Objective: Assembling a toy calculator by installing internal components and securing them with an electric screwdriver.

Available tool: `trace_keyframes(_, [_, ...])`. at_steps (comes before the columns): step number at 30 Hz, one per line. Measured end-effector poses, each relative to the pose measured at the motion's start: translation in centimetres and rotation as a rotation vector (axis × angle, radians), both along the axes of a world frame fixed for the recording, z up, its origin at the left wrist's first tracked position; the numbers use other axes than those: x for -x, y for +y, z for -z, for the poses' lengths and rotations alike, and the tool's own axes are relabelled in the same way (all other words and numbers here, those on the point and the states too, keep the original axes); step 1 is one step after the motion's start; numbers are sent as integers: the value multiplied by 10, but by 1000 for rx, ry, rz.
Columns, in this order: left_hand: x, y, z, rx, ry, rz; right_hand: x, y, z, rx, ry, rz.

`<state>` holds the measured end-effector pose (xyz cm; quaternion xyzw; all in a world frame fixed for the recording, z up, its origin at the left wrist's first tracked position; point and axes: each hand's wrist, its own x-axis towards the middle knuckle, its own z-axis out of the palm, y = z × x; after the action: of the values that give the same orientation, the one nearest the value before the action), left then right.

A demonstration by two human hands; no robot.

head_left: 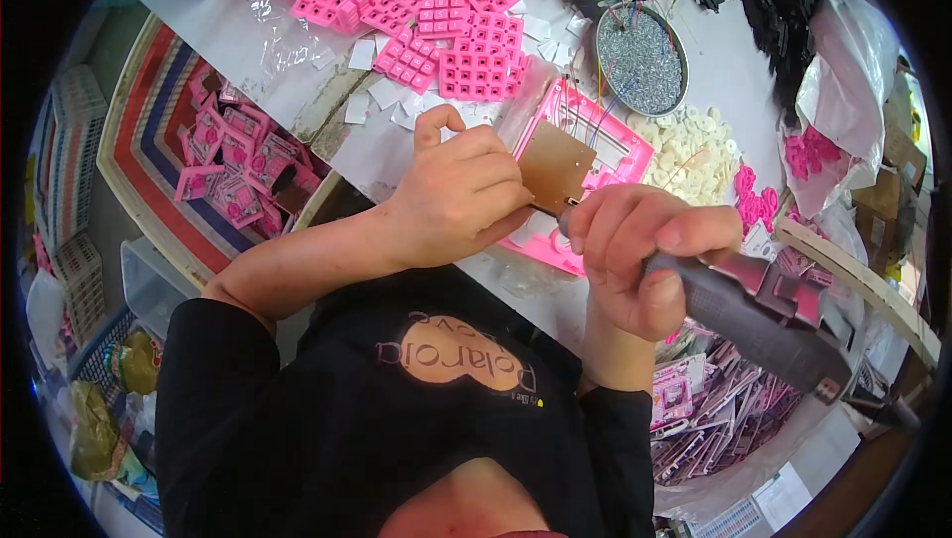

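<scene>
My right hand [635, 250] is wrapped around a dark grey electric screwdriver [739, 315], whose tip points left at the lower corner of a brown circuit board [555, 161]. That board lies in a pink plastic case [627, 141], with thin wires running up from it. My left hand [461, 186] is closed, thumb and forefinger pinched at the board's lower left edge close to the screwdriver tip. Whatever sits between those fingertips is hidden.
Pink button pads [483, 57] are heaped at the back. Beside them stands an oval tin of small screws [640, 57], with white rubbery pieces [689, 156] below. Pink parts fill a striped bag [159, 121] at left; more flat pieces [724, 419] lie at lower right.
</scene>
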<state>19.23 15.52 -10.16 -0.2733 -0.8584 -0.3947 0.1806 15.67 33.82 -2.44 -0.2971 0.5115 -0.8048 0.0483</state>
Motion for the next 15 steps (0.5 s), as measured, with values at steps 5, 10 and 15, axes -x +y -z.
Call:
trace_keyframes(5, [8, -7, -18, -35, -96, -147, 26, -14, 19, -58, 53, 188])
trace_keyframes(10, [0, -23, -14, -7, -99, -152, 31, -20, 36, -41, -70, 206])
trace_keyframes(15, [-3, -23, -13, 2, -80, -149, 36, -20, 42, -365, 168, 272])
